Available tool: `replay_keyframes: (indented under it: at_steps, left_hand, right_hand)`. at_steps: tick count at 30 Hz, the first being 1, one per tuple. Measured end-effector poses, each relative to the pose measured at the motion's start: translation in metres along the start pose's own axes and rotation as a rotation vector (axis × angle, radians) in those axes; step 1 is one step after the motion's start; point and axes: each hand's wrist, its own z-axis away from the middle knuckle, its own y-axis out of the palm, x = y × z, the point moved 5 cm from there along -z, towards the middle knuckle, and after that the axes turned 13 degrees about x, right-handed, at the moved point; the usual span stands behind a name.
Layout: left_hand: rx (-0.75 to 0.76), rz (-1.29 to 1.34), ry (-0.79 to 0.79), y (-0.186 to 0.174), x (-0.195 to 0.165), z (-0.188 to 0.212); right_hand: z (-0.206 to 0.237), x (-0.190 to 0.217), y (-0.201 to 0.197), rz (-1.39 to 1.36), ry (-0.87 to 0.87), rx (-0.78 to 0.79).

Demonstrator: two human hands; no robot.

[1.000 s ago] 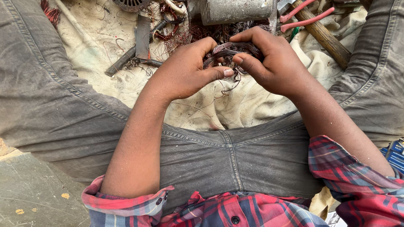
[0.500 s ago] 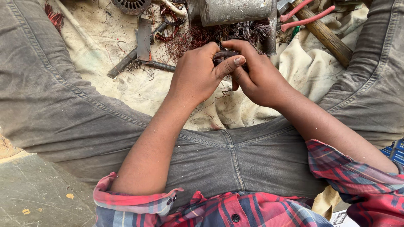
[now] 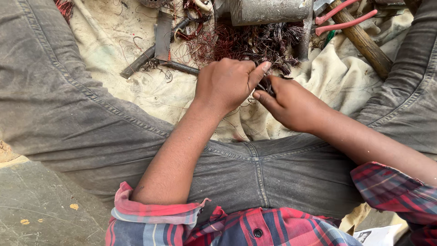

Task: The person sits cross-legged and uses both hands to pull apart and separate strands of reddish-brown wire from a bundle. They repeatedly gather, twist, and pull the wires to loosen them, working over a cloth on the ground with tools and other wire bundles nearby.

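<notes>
wire bundle: dark, tangled strands, pinched between both hands above the cloth, just in front of the person's lap; mostly hidden by the fingers.
left hand: closed over the bundle, thumb pressed to its top.
right hand: fingers curled, pinching the bundle from the other side, touching the left hand's thumb.
cloth: stained, cream, spread between the grey-trousered legs.
copper wire heap: reddish and dark strands, just beyond the hands.
metal cylinder: grey, on the heap's far edge.
flat metal bar: left of the heap.
pliers: pink handles, far right.
wooden handle: slanted, beside the pliers.
</notes>
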Motion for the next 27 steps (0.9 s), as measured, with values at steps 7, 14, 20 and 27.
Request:
replay_keyframes:
  at_steps: [7,14,20,27]
  left_hand:
    - [0.082,0.007,0.446,0.018,-0.035,0.016]
    - [0.046,0.099,0.517,-0.005,-0.039,0.025]
    - [-0.062,0.003,0.591,-0.031,-0.04,0.038]
    - [0.075,0.084,0.781,-0.021,-0.069,0.05]
  right_hand:
    - [0.049,0.028,-0.016,0.732,0.01,0.435]
    - [0.053,0.027,-0.035,0.575,0.147,0.575]
    - [0.046,0.038,-0.029,-0.148,0.012,0.432]
    - [0.081,0.018,-0.03,0.336,0.095,0.938]
